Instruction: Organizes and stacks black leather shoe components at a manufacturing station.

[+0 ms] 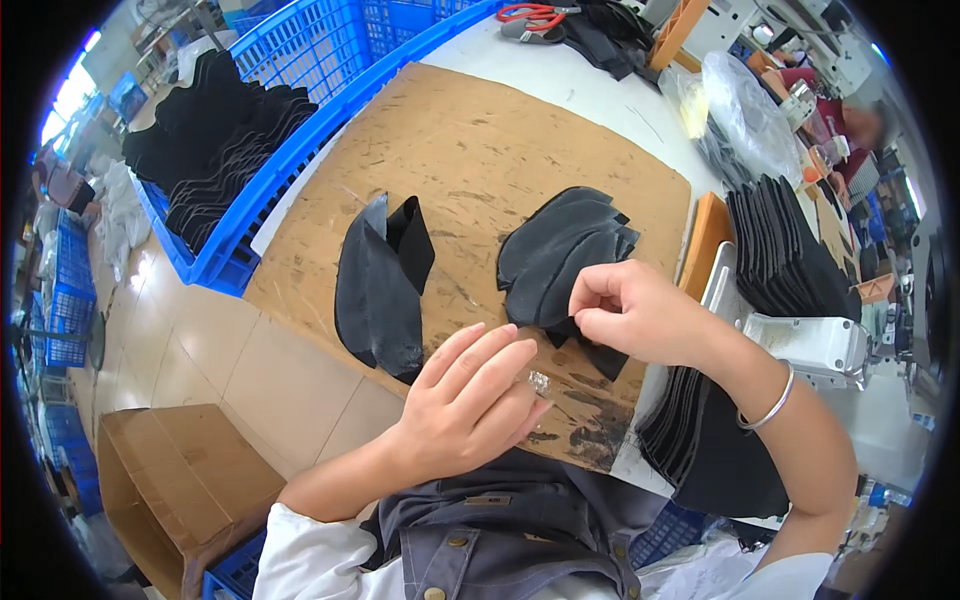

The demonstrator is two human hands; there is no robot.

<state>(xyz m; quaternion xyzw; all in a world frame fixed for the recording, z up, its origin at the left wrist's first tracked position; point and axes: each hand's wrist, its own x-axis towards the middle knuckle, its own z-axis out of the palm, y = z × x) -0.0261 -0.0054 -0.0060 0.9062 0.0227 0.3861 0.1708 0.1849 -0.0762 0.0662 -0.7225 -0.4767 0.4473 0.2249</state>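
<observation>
Two groups of black fabric pieces lie on a stained cardboard sheet (440, 130). The left group (375, 290) has overlapping curved pieces, one folded up at its right. At the right lies a fanned stack of dark pieces (560, 250). My right hand (635, 315) is over that stack's lower right edge, thumb and forefinger pinched together; what they hold, if anything, is hidden. Near the cardboard's front edge is my left hand (465, 405), its fingers stretched out between the two groups. A small shiny, crinkled thing (540, 382) shows beside its fingers; I cannot tell whether they touch.
A blue crate (215, 265) with stacked black pieces (215, 140) stands at the left. More black stacks (785, 250) and a white machine part (805, 345) are at the right. Red-handled scissors (532, 15) lie at the back. A cardboard box (190, 470) stands lower left.
</observation>
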